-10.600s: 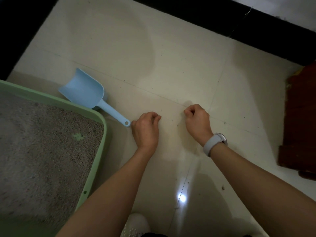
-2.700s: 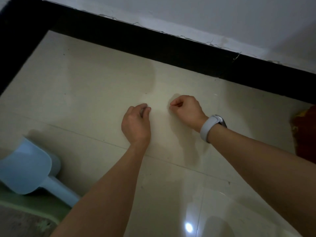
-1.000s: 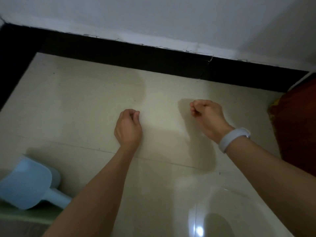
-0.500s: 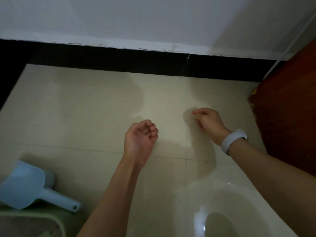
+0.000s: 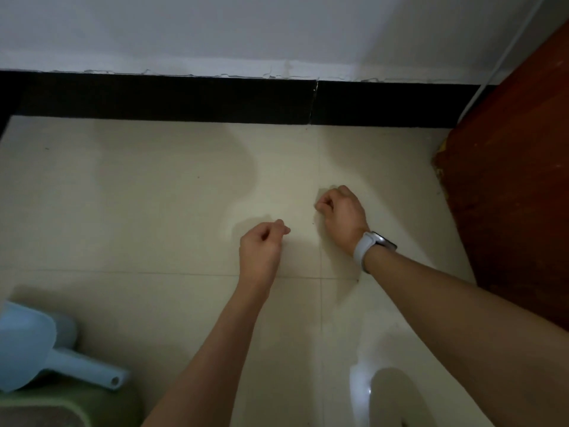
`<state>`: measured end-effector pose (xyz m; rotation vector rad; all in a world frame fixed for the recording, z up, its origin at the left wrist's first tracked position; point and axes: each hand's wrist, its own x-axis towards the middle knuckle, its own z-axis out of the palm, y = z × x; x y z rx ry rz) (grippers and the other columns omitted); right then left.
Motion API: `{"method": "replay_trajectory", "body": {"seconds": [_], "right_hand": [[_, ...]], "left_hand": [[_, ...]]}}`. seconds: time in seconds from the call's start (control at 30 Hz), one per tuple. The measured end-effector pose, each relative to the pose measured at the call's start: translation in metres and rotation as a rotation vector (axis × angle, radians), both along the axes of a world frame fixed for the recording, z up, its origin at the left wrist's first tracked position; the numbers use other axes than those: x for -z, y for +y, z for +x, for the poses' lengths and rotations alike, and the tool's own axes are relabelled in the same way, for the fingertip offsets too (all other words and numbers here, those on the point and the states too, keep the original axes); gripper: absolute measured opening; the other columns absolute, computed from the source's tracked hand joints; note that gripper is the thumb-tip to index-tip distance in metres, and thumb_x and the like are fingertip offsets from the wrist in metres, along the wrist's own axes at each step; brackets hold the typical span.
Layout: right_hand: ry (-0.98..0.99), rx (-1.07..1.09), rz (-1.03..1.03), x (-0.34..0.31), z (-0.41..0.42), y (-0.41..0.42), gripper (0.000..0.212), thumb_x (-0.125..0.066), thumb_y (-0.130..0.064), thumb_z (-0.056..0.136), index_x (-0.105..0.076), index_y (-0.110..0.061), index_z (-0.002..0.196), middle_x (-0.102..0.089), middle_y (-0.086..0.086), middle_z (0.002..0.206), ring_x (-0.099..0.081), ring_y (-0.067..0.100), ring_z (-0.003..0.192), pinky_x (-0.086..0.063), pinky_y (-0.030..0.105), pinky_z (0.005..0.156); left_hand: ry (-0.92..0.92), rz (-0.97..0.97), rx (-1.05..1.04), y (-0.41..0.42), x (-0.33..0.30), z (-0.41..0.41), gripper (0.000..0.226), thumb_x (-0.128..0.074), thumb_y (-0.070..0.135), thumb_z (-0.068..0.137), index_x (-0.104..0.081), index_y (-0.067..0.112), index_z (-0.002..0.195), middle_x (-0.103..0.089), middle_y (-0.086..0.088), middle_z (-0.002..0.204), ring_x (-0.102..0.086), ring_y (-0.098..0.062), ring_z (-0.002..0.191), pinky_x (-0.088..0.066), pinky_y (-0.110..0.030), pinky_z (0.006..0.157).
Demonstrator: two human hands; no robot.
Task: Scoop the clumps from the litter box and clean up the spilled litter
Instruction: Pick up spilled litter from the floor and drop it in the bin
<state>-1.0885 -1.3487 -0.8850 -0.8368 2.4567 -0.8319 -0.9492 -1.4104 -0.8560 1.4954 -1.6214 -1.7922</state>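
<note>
My left hand (image 5: 261, 248) is low over the cream floor tiles, fingers curled, thumb against the forefinger. Whether it holds any litter is hidden. My right hand (image 5: 340, 217), with a white watch band on the wrist, is just right of it and a little farther off. Its fingertips are pinched together at the floor. A tiny dark speck (image 5: 312, 223) lies between the two hands and another speck (image 5: 357, 280) sits by the tile joint. The light blue scoop (image 5: 27, 343) rests on the green litter box rim (image 5: 61, 402) at the bottom left, apart from both hands.
A black baseboard (image 5: 184, 100) runs along the white wall ahead. Dark red-brown wooden furniture (image 5: 517, 180) closes off the right side. Grey litter (image 5: 30, 419) shows in the box corner. A lamp reflection glares on the tiles at the bottom right.
The view has swung right and up toward the wall. My left hand has turned from palm-up and cupped to knuckles-up. My right hand stays pinched at the floor.
</note>
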Motion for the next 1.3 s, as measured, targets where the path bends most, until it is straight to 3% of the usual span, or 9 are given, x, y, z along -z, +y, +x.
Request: {"method": "replay_trajectory", "body": {"seconds": [0.13, 0.27, 0.43, 0.53, 0.7, 0.87, 0.97, 1.13, 1.3], "right_hand": [[-0.362, 0.301, -0.222, -0.018, -0.007, 0.008, 0.02, -0.047, -0.013, 0.094, -0.058, -0.007, 0.078, -0.051, 0.001, 0.073, -0.046, 0.013, 0.07, -0.035, 0.022, 0.062], [-0.802, 0.517, -0.562, -0.034, -0.014, 0.044, 0.033, -0.044, -0.008, 0.096, -0.05, -0.011, 0.063, -0.047, 0.004, 0.061, -0.041, 0.014, 0.055, -0.035, 0.021, 0.054], [-1.143, 0.645, -0.767, -0.045, -0.015, 0.086, 0.031, -0.038, -0.006, 0.093, -0.051, -0.009, 0.065, -0.053, 0.003, 0.059, -0.047, 0.012, 0.054, -0.04, 0.015, 0.049], [-1.225, 0.776, -0.92, -0.048, -0.015, 0.1, 0.027, -0.046, -0.005, 0.076, -0.059, -0.009, 0.053, -0.055, 0.003, 0.056, -0.051, 0.012, 0.052, -0.042, 0.015, 0.049], [-1.07, 0.925, -0.841, -0.042, -0.015, 0.112, 0.028, -0.036, -0.011, 0.09, -0.046, -0.012, 0.063, -0.047, -0.001, 0.05, -0.04, 0.01, 0.042, -0.029, 0.017, 0.042], [-0.516, 0.833, -0.375, -0.029, -0.009, 0.134, 0.025, -0.049, -0.009, 0.09, -0.052, -0.015, 0.066, -0.044, -0.003, 0.057, -0.039, 0.01, 0.052, -0.033, 0.019, 0.047], [-0.31, 0.556, -0.12, -0.025, 0.006, 0.14, 0.003, -0.058, -0.01, 0.087, -0.061, -0.011, 0.087, -0.056, -0.003, 0.075, -0.051, 0.009, 0.071, -0.038, 0.006, 0.057], [-0.141, 0.448, -0.004, -0.014, 0.02, 0.13, 0.02, -0.065, -0.016, 0.084, -0.064, -0.005, 0.101, -0.064, 0.005, 0.094, -0.058, 0.017, 0.09, -0.036, 0.015, 0.075], [0.003, 0.449, -0.001, -0.011, 0.027, 0.126, 0.012, -0.057, -0.01, 0.088, -0.067, -0.003, 0.089, -0.064, 0.012, 0.094, -0.054, 0.02, 0.08, -0.029, 0.014, 0.066]], "left_hand": [[-0.096, -0.246, 0.188, 0.005, 0.006, -0.016, 0.008, -0.062, 0.015, 0.086, -0.068, 0.012, 0.082, -0.049, 0.007, 0.06, -0.045, -0.005, 0.056, -0.036, -0.021, 0.062], [-0.172, -0.477, 0.291, 0.011, 0.012, -0.027, 0.021, -0.063, 0.014, 0.086, -0.069, 0.007, 0.106, -0.061, -0.01, 0.081, -0.056, -0.022, 0.076, -0.034, -0.017, 0.072], [-0.198, -0.605, 0.34, 0.015, 0.028, -0.034, 0.015, -0.069, 0.015, 0.082, -0.073, 0.007, 0.094, -0.069, -0.012, 0.091, -0.063, -0.027, 0.082, -0.041, -0.026, 0.077], [-0.195, -0.672, 0.35, 0.016, 0.032, -0.036, 0.01, -0.069, 0.014, 0.08, -0.074, 0.007, 0.086, -0.07, -0.011, 0.086, -0.064, -0.027, 0.078, -0.038, -0.023, 0.071], [-0.314, -0.752, 0.407, 0.017, 0.031, -0.042, 0.014, -0.059, 0.02, 0.089, -0.071, 0.012, 0.09, -0.068, -0.008, 0.094, -0.061, -0.026, 0.086, -0.032, -0.026, 0.067], [-0.309, -0.684, 0.426, 0.015, 0.026, -0.04, 0.017, -0.054, 0.019, 0.092, -0.066, 0.008, 0.096, -0.065, -0.011, 0.098, -0.058, -0.027, 0.089, -0.033, -0.028, 0.071], [-0.11, -0.405, 0.261, 0.023, 0.015, -0.034, 0.018, -0.051, 0.019, 0.095, -0.062, 0.01, 0.084, -0.057, -0.009, 0.078, -0.05, -0.019, 0.072, -0.037, -0.023, 0.064], [0.194, 0.259, -0.002, 0.051, 0.001, -0.009, 0.029, -0.048, 0.018, 0.096, -0.05, 0.013, 0.068, -0.041, 0.008, 0.051, -0.036, -0.006, 0.047, -0.031, -0.015, 0.046], [0.325, 0.525, -0.064, 0.066, -0.01, 0.003, 0.025, -0.047, 0.013, 0.095, -0.051, 0.009, 0.071, -0.049, 0.004, 0.051, -0.043, -0.005, 0.046, -0.037, -0.013, 0.046]]}}
